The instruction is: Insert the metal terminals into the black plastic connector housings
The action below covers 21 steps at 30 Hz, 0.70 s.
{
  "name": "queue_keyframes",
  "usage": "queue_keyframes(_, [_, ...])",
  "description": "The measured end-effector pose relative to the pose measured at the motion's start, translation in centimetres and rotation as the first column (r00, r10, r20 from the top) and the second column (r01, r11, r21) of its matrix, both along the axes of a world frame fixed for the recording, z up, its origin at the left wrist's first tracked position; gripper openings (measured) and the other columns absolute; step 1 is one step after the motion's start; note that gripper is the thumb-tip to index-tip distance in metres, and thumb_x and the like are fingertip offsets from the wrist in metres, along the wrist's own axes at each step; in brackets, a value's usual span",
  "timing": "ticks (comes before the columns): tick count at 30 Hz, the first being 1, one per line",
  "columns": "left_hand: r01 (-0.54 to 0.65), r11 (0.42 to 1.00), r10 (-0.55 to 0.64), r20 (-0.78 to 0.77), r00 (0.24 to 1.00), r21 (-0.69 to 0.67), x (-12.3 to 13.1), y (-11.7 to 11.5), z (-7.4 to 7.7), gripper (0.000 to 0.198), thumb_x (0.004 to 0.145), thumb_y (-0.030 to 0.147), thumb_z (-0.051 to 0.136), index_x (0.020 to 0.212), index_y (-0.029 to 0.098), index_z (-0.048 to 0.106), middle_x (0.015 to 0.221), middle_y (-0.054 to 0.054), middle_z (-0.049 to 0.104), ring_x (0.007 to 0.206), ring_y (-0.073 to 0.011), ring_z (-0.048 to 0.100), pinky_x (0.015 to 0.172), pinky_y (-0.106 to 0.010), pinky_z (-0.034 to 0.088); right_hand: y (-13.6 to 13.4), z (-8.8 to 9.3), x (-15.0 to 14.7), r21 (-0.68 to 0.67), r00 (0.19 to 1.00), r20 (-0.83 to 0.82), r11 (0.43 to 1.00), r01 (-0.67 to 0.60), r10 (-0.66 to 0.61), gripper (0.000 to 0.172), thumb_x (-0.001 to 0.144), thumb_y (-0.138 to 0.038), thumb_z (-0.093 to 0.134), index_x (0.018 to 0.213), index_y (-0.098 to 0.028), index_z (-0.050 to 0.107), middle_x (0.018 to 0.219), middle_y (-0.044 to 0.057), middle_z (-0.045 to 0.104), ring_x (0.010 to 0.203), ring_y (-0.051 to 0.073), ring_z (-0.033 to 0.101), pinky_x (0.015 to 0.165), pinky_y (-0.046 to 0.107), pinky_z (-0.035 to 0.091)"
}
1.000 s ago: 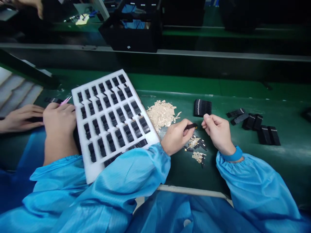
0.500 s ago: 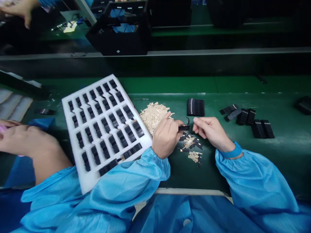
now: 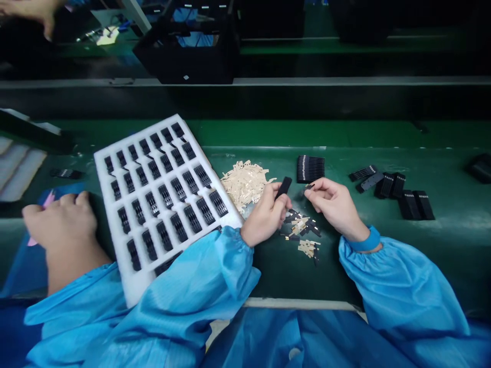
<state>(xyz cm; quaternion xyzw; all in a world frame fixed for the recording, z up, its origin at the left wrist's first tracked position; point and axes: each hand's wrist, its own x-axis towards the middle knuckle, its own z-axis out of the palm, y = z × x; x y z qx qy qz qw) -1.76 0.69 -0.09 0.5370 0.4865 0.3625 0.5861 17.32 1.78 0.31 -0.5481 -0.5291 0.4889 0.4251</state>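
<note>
My left hand (image 3: 264, 214) is closed on a small flat black part (image 3: 284, 186), held up off the green belt (image 3: 268, 276). My right hand (image 3: 333, 203) is just to its right, thumb and forefinger pinched on a tiny dark piece (image 3: 309, 187). Below and between the hands lies a scatter of small black and tan bits (image 3: 303, 230). A heap of tan strips (image 3: 245, 181) sits beside my left hand. A white foam tray (image 3: 126, 286) filled with rows of black parts lies to the left, partly under my left sleeve.
A stack of black parts (image 3: 310, 168) lies beyond my hands, with more black parts (image 3: 395, 191) to the right. A co-worker's hand (image 3: 59, 220) in a blue sleeve rests left of the tray. A black bin (image 3: 187, 56) stands on the far side.
My left hand has tilted the black part upright and lifted it a little. My right hand stays pinched close by. The co-worker's hand at left has shifted toward the tray.
</note>
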Motion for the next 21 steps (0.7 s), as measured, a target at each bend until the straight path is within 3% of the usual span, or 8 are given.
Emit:
queue_keyframes(3, [0.098, 0.979, -0.062, 0.194, 0.979, -0.180, 0.2, 0.3, -0.2, 0.018, 0.101, 0.031, 0.047, 0.112, 0.017, 0.047, 0.105, -0.009, 0.068, 0.068, -0.0090, 0.064, 0.055, -0.021, 0.054, -0.3, -0.4, -0.2, 0.108, 0.997, 0.083, 0.994, -0.014, 0.005, 0.018, 0.084, -0.035, 0.072, 0.081, -0.019, 0.063, 0.067, -0.002, 0.057, 0.052, 0.010, 0.047, 0.048, 0.025, 0.034])
queue_keyframes(9, [0.125, 0.947, 0.001, 0.390, 0.921, -0.296, 0.7, 0.2, -0.4, 0.018, 0.096, 0.023, 0.060, 0.110, 0.011, 0.059, 0.101, -0.011, 0.074, 0.086, -0.0155, 0.075, 0.087, -0.032, 0.060, -1.1, -0.6, -0.5, 0.219, 0.962, 0.274, 0.973, -0.074, 0.012, 0.012, 0.087, -0.030, 0.066, 0.080, -0.021, 0.061, 0.068, -0.001, 0.059, 0.055, 0.012, 0.051, 0.050, 0.026, 0.040])
queue_keyframes(14, [0.105, 0.928, 0.056, 0.412, 0.909, -0.359, 1.2, -0.1, -0.2, 0.014, 0.097, 0.019, 0.058, 0.109, 0.012, 0.061, 0.098, -0.010, 0.075, 0.091, -0.0167, 0.076, 0.096, -0.037, 0.059, -1.3, -0.3, -0.8, 0.270, 0.948, 0.316, 0.962, -0.041, -0.048, 0.013, 0.085, -0.024, 0.066, 0.076, -0.022, 0.056, 0.065, -0.002, 0.058, 0.053, 0.011, 0.051, 0.050, 0.025, 0.041])
queue_keyframes(21, [0.095, 0.933, 0.060, 0.411, 0.909, -0.347, 1.5, -0.2, 0.0, 0.015, 0.097, 0.014, 0.056, 0.109, 0.011, 0.062, 0.098, -0.009, 0.075, 0.090, -0.0163, 0.076, 0.099, -0.040, 0.058, -1.5, -0.1, -1.0, 0.323, 0.924, 0.373, 0.945, -0.045, -0.083, 0.017, 0.082, -0.021, 0.065, 0.072, -0.023, 0.052, 0.060, -0.004, 0.053, 0.050, 0.010, 0.047, 0.049, 0.025, 0.039])
